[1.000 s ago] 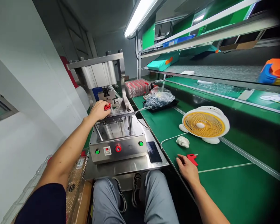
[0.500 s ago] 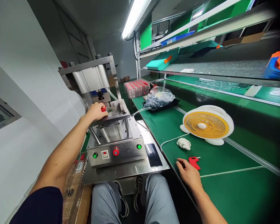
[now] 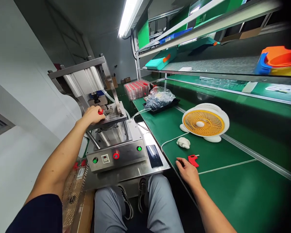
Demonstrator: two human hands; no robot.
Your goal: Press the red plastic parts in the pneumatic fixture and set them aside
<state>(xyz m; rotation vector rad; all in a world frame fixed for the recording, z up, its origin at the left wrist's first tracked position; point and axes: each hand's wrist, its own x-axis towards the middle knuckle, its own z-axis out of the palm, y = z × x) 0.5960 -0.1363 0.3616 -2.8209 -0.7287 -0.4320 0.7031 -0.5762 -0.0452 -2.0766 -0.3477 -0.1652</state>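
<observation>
My left hand [image 3: 91, 116] is at the metal plate [image 3: 114, 114] of a bench press, under its cylinder [image 3: 83, 81]. Its fingers are closed round a small red plastic part [image 3: 101, 112], which sits beside the metal fixture [image 3: 108, 110] on that plate; most of the part is hidden by the fingers. On the green table, near its front edge, my right hand [image 3: 189, 173] rests with fingers loosely apart and nothing in them. Just beyond those fingers lies a red pistol-shaped part [image 3: 193, 160] with a short metal pin sticking out.
The press's control box [image 3: 116, 156] carries green buttons and a red one. A phone [image 3: 154, 156] lies right of it. On the table are a white-and-yellow fan [image 3: 203, 121], a crumpled white wad [image 3: 183, 142], a bagged tray [image 3: 160, 98] and stacked clear trays [image 3: 136, 90]. A shelf [image 3: 223, 61] overhangs.
The view has turned slightly right, so everything sits further left in the picture. Both hands keep their places at the fixture and beside the red part on the table.
</observation>
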